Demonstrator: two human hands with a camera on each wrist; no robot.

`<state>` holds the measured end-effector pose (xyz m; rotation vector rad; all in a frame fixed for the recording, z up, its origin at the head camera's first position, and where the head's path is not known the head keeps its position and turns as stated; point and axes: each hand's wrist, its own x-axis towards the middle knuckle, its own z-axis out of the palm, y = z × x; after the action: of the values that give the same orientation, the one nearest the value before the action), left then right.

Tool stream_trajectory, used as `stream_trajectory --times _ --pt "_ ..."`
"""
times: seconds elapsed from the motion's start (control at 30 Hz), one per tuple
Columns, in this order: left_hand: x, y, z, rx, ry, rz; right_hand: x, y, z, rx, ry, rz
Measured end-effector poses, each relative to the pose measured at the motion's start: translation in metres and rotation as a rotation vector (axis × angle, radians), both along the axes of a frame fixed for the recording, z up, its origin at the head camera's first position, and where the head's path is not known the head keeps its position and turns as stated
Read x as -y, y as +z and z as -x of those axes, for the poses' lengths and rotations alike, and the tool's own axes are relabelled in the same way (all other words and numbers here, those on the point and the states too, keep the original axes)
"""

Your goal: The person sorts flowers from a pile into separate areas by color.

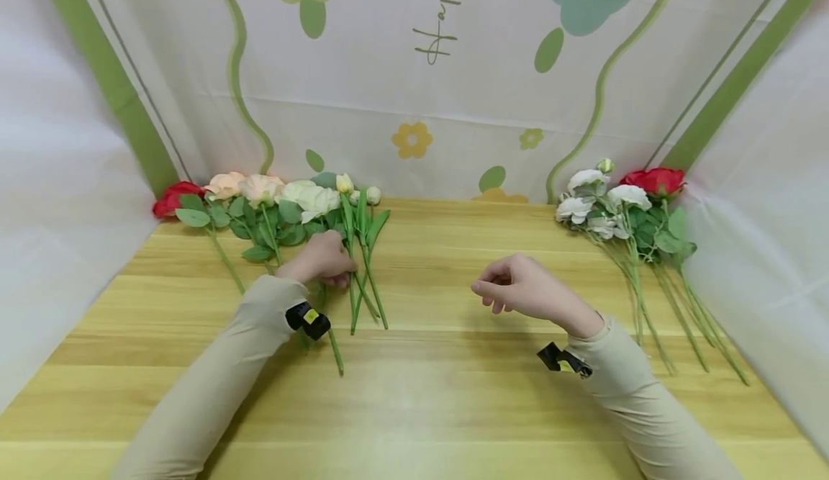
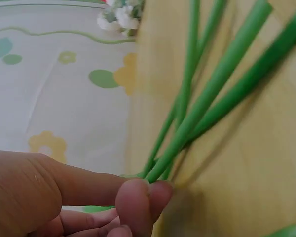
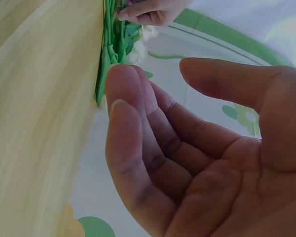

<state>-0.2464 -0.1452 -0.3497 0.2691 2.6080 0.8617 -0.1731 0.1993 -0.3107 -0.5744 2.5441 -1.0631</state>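
My left hand (image 1: 324,257) pinches the green stems of artificial tulips (image 1: 345,183) between thumb and fingertips. In the left wrist view several of these stems (image 2: 204,106) cross just beyond the fingertips. The pale tulip buds lie toward the table's back edge. Beside the left hand lie a large white flower (image 1: 311,198), peach roses (image 1: 261,188) and a red flower (image 1: 175,199) with leafy stems, some partly hidden by that hand. Over the middle right of the table hangs my right hand (image 1: 526,287), fingers loosely curled with nothing in them; its palm (image 3: 227,187) shows bare in the right wrist view.
At the right end of the wooden table (image 1: 414,394) lie white flowers (image 1: 586,196) and a red flower (image 1: 655,180), their long stems (image 1: 686,314) pointing forward. A printed cloth (image 1: 363,84) rises behind the table, with pale cloth at both sides.
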Motion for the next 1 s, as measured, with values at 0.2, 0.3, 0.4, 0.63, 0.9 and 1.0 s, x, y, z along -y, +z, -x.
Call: stream_trajectory --times 0.2,0.3,0.4,0.63,0.9,1.0 --pt "0.005 0.015 -0.005 -0.031 -0.012 -0.009 -0.003 -0.002 -0.001 0.024 -0.004 0.024" --pt "0.005 0.024 -0.009 -0.064 -0.03 -0.012 -0.005 -0.002 0.0 0.041 -0.017 0.039" --pt "0.004 0.032 -0.013 -0.111 -0.035 -0.032 -0.005 -0.001 0.003 0.046 -0.028 0.053" --pt "-0.012 0.042 -0.024 -0.275 -0.01 -0.162 -0.002 0.001 0.004 0.033 -0.086 0.154" --pt "-0.041 0.05 -0.049 -0.461 -0.021 -0.374 0.005 0.008 -0.002 0.155 -0.213 0.497" --pt "-0.051 0.05 -0.058 -0.525 -0.061 -0.445 0.012 0.011 -0.006 0.231 -0.208 0.638"
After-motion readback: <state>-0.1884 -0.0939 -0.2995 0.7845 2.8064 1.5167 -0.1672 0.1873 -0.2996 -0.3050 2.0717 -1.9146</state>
